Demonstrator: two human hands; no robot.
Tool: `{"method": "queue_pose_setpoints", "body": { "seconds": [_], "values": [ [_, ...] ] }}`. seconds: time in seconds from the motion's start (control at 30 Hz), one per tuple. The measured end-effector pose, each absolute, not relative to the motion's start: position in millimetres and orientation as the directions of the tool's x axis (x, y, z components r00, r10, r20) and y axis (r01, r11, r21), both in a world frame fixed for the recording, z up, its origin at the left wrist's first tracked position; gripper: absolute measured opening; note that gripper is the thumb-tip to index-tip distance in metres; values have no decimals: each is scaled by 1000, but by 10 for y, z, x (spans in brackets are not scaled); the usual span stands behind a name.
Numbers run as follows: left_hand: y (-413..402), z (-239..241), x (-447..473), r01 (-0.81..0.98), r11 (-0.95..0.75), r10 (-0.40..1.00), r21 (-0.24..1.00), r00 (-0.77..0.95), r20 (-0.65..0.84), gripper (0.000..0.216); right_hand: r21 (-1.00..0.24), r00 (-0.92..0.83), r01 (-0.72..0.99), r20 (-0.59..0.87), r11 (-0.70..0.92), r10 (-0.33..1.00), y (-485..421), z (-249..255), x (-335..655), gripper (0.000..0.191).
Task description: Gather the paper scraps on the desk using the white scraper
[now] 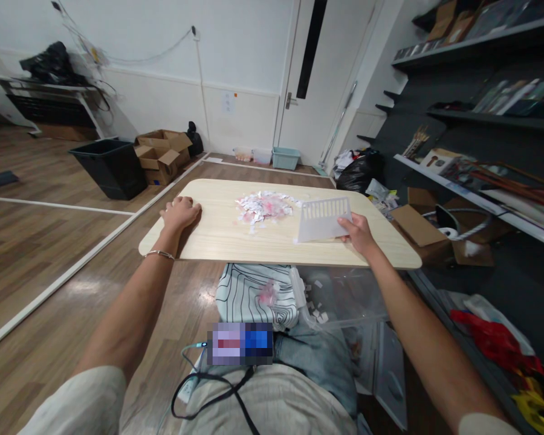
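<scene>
A light wooden table top [236, 241] lies in front of me. A pile of small pink and white paper scraps [263, 207] sits near its far middle. My right hand [359, 233] grips a white plastic scraper [323, 219] by its right edge; the scraper stands on the table just right of the pile. My left hand [180, 212] rests on the table's left side with its fingers curled, nothing visible in it. A clear plastic bin [344, 296] holding a few paper scraps sits under the table's near edge by my legs.
A black bin [110, 166] and open cardboard boxes [163, 154] stand on the wooden floor at the back left. Dark shelves [489, 121] full of items line the right wall, with boxes and bags below. A white door [317, 78] is behind the table.
</scene>
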State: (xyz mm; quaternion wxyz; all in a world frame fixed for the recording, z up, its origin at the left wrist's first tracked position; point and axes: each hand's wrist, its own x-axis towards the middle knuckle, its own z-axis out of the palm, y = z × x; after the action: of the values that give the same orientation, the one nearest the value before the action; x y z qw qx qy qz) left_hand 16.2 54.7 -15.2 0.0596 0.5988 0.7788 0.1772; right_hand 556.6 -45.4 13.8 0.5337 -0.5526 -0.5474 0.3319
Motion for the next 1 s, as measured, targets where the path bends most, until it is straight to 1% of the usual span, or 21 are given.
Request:
{"method": "queue_pose_setpoints", "body": {
  "seconds": [0.07, 0.1, 0.27, 0.4, 0.47, 0.53, 0.63, 0.77, 1.0],
  "values": [
    [550, -151, 163, 913, 217, 955, 345, -273, 120, 68, -977, 269, 164, 179, 138, 946, -455, 101, 5692, 54],
    [551, -150, 165, 914, 214, 955, 345, -270, 123, 67, -980, 290, 151, 171, 132, 941, -456, 78, 5721, 55],
    [556, -137, 181, 915, 198, 958, 352, -257, 127, 66, -962, 267, 235, 200, 137, 943, -493, -1, 5706, 51],
    [554, -128, 183, 915, 201, 961, 351, -253, 111, 69, -956, 314, 247, 232, 156, 921, -526, 3, 5714, 49],
    [555, -131, 181, 912, 202, 959, 357, -257, 116, 68, -947, 304, 279, 242, 157, 921, -533, 13, 5723, 49],
    [559, -138, 177, 909, 199, 958, 367, -260, 125, 66, -937, 256, 314, 239, 153, 937, -539, 25, 5724, 49],
    [564, -144, 173, 901, 194, 955, 388, -264, 135, 66, -940, 200, 309, 212, 144, 957, -555, 40, 5713, 48],
    [552, -120, 184, 891, 194, 954, 410, -268, 132, 66, -950, 209, 281, 198, 135, 958, -567, 44, 5709, 47],
    [523, -86, 208, 890, 220, 952, 400, -286, 113, 66, -953, 221, 276, 190, 126, 957, -527, 1, 5750, 48]
  ]
}}
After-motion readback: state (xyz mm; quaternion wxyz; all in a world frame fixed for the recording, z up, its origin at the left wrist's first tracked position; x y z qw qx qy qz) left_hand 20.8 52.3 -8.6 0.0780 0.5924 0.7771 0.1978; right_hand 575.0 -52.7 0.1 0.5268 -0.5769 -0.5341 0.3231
